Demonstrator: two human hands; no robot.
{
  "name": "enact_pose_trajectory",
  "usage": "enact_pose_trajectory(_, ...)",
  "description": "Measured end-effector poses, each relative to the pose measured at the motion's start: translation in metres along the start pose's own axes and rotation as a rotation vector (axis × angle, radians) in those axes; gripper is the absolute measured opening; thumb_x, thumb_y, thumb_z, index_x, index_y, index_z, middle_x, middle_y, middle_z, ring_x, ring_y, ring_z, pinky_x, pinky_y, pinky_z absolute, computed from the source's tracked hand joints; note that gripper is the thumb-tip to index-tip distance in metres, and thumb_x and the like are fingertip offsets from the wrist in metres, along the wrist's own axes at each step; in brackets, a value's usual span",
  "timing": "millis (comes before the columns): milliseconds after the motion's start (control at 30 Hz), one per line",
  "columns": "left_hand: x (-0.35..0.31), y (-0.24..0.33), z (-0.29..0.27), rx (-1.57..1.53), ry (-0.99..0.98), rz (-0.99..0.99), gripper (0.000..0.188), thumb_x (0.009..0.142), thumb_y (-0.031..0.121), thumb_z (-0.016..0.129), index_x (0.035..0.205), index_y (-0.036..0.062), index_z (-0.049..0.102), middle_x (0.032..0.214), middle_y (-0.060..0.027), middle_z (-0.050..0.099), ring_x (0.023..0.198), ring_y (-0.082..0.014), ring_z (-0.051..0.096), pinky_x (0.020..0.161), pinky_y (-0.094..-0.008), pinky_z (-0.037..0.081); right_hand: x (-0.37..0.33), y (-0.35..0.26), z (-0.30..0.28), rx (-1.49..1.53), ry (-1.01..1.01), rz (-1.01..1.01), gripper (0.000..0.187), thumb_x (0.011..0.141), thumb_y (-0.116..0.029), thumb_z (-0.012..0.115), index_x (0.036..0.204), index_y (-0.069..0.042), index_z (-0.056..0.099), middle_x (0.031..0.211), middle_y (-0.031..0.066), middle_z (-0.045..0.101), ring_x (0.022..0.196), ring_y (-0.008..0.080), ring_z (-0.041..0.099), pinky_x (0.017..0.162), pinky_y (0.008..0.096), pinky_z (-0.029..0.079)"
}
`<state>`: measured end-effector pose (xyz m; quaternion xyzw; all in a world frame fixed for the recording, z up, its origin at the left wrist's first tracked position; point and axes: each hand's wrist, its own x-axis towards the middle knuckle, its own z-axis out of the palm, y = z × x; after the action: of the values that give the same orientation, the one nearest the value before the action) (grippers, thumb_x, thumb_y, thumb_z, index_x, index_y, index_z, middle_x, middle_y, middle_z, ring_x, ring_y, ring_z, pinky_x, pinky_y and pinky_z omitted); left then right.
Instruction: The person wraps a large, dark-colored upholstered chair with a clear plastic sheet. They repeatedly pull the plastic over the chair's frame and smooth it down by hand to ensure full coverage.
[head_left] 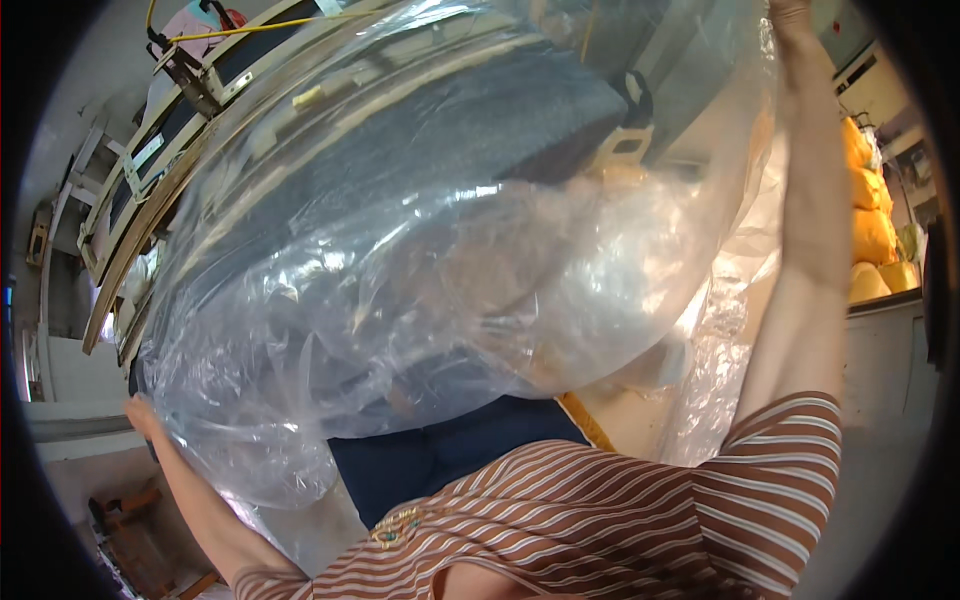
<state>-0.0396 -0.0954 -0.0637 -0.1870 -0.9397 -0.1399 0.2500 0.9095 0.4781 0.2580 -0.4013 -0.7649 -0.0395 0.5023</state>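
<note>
A large, clear plastic bag [400, 290] billows across the middle of the view, wrinkled and shiny, stretched between my two arms. Low on the left, my left hand [143, 414] has its fingers closed at the bag's left edge. My right arm reaches far up, and my right hand [790, 14] is partly cut off by the upper edge of the picture. It grips a gathered strip of the plastic there. Through the film shows a dark, flat surface [400, 150] with pale rails along it.
At the upper left stands a long machine frame [190, 85] with a yellow cord [250, 30]. Orange-yellow sacks [872, 225] are piled on the right. Crinkled plastic [715, 370] hangs beneath my right arm. A brown wooden object [140, 530] lies low on the left.
</note>
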Motion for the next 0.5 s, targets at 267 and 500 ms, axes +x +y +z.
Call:
enact_pose_trajectory(267,-0.057,-0.046,-0.02,0.148,-0.211,0.064,0.033,0.096,0.025,0.046,0.111,-0.004,0.05,0.11,-0.0249,0.057,0.104,-0.0402,0.054,0.086,-0.0452,0.041,-0.179,0.102,0.203,-0.212,-0.672,0.001,0.053,0.097,-0.043,0.036,0.136,-0.008,0.043,0.144,0.0143,0.038,0.135,0.0296,0.031,0.11,0.0347,0.027)
enact_pose_trajectory(500,0.026,-0.104,-0.054,0.199,-0.119,0.098,0.047,0.097,0.039,0.042,0.121,0.0002,0.055,0.115,-0.0223,0.06,0.104,-0.0365,0.058,0.088,-0.0421,0.044,-0.161,0.13,0.28,0.03,-0.755,0.123,0.058,0.096,-0.043,0.042,0.141,-0.007,0.038,0.148,0.014,0.034,0.136,0.0264,0.032,0.111,0.0336,0.025)
